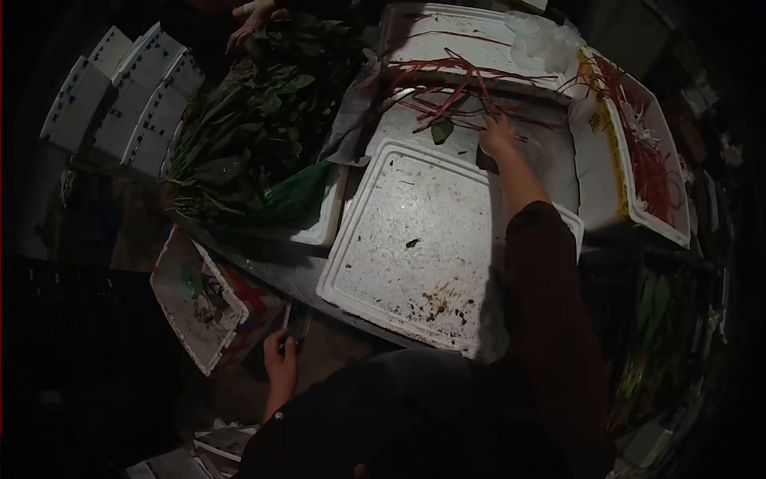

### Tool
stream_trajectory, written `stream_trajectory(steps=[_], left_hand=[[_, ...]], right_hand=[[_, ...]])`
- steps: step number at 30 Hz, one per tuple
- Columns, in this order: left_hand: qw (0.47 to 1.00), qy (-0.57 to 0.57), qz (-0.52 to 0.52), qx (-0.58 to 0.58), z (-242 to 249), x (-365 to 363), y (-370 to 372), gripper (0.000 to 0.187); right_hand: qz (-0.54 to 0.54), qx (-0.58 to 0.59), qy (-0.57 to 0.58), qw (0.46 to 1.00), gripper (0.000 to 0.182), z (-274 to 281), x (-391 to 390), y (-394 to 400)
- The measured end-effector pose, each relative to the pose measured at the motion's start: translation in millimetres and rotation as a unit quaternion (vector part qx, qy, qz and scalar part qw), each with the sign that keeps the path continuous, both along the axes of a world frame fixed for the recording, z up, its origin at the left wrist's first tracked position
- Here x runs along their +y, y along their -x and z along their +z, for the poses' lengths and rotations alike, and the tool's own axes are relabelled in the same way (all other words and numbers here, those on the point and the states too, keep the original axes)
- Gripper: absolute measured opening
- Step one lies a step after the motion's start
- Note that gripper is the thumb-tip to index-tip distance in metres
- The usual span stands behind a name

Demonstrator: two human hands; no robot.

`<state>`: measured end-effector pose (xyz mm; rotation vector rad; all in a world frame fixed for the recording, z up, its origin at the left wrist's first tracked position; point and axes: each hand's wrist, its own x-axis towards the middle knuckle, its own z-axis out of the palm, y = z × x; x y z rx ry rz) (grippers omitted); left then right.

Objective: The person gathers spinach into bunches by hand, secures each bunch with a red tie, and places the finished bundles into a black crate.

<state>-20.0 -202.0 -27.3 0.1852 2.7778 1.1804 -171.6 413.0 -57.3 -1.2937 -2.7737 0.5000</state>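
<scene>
My right hand [499, 139] reaches over the far part of the work surface, its fingers closed among thin red strips [455, 96] that look like ties. A single green leaf [441, 130] lies just left of it. Below the strips is a white foam lid [415, 231], speckled with dirt and leaf scraps. Low on the left, my left hand [281, 359] has its fingers curled around a thin pale thing [286, 316] that points upward; its kind cannot be made out. This hand is beside an open foam box [239, 311] with scraps inside.
Leafy green vegetables [255, 120] are heaped left of the lid, with another person's hand [254, 22] behind them. White foam boxes [128, 96] are stacked at far left. On the right stands a foam box [677, 215] holding red strips. More greens [658, 327] sit below it.
</scene>
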Motion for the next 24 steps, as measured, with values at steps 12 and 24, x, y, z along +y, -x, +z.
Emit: stream_trajectory(steps=[12,24], left_hand=[[0.994,-0.035,0.065,-0.082,-14.3,27.3,14.5,0.023],[0.994,-0.054,-0.036,-0.083,0.1,71.1,51.5,0.023]], right_hand=[[-0.235,0.25,-0.291,0.893,0.039,152.8,158.1,-115.0],[-0.434,0.107,-0.066,0.892,0.045,180.4,178.4,-224.5]])
